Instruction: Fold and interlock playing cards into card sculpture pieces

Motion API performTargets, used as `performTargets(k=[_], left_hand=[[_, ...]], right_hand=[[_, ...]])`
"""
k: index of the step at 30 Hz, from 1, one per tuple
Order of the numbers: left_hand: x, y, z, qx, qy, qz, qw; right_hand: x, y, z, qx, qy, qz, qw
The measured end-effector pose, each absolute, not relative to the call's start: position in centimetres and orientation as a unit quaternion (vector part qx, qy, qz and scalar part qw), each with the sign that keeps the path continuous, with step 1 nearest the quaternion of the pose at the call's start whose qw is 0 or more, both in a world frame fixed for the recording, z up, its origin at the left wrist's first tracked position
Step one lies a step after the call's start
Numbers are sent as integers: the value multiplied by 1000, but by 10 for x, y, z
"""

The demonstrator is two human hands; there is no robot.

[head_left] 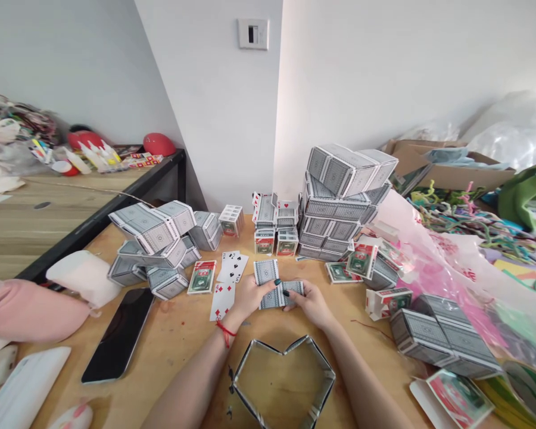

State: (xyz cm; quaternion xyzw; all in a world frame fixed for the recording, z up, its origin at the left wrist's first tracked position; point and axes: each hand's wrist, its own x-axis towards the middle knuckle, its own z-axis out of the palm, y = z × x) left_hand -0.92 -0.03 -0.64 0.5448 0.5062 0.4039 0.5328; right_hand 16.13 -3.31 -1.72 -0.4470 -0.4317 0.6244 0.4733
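Grey cards [266,273] are being held up close together over the table [172,339], one upright, one sideways. Creasing is probably being avoided best by light pressure and level edges. Each is being pinched between thumb and fingers, the grip of left hand [254,293] and right hand [311,302] being nearly closed. Nearer the body, a heart-shaped frame [321,358] is being left untouched.

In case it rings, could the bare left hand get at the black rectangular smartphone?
Probably yes: only flat, face-up white playing cards lie between the left hand and the smartphone, though that hand holds grey-patterned cards.
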Motion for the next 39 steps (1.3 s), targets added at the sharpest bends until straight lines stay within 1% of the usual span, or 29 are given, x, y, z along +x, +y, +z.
performTargets(k=[4, 6, 8, 11, 13, 16, 18, 20, 26, 32, 39], left_hand=[[-10, -3, -7, 585, 509, 381, 504], [-11, -5, -6, 611, 505, 403, 456], [-13, -6, -4, 651, 503, 442, 358], [-17, -5, 0, 691, 525, 467, 169], [-20, -3, 2, 699, 561, 436, 77], [-22, -1, -1, 693, 627, 355, 9], [-22, 0, -6, 690, 653, 314, -2], [-22, 2, -12, 704, 647, 293, 6], [-24, 4, -19, 761, 574, 301, 34], [-24, 5, -21, 736, 607, 301, 1], [-26, 7, -17, 773, 569, 281, 9]], right_hand=[[160, -32, -17, -454, -434, 609, 485], [160, -32, -17, -453, -430, 600, 500], [160, -31, -18, -449, -417, 596, 519], [160, -30, -18, -439, -386, 604, 542], [160, -30, -18, -432, -370, 609, 552], [160, -29, -18, -430, -359, 610, 560], [160, -29, -18, -430, -357, 612, 560], [160, -29, -19, -428, -358, 614, 559], [163, -28, -20, -429, -356, 614, 558], [164, -28, -19, -418, -349, 620, 565], [167, -29, -18, -424, -327, 619, 575]])
